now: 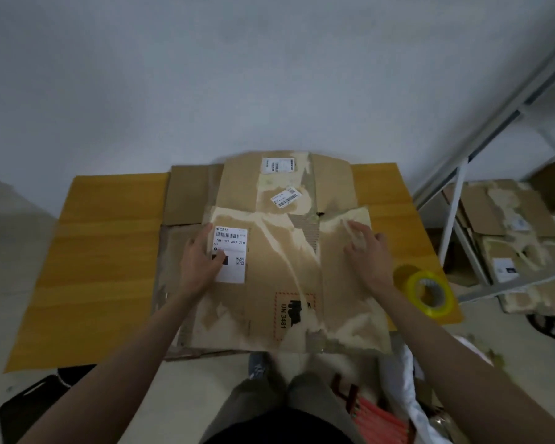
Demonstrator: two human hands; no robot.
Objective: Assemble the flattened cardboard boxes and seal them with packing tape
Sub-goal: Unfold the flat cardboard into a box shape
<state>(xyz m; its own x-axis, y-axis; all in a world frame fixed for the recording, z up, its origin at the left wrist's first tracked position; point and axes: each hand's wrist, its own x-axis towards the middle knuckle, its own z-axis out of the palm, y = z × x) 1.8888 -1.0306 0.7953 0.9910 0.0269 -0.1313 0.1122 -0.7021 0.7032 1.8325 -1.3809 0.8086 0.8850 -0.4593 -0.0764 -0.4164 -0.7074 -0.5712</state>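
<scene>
A flattened brown cardboard box [279, 283] with torn tape marks, a white shipping label and a red "UN 3481" mark lies on top of the wooden table [103, 261]. More flattened boxes [289, 181] lie beneath it toward the wall. My left hand [202, 261] rests flat on the box's left side, thumb on the white label. My right hand [366, 251] lies with fingers spread on the box's right flap. A roll of yellowish clear packing tape [430, 293] stands at the table's right edge, just right of my right wrist.
A white wall stands right behind the table. A metal shelf rack [462, 193] at the right holds more flattened cardboard [519, 238]. Dark objects lie on the floor at lower left, and orange-red items and white plastic at lower right by my legs.
</scene>
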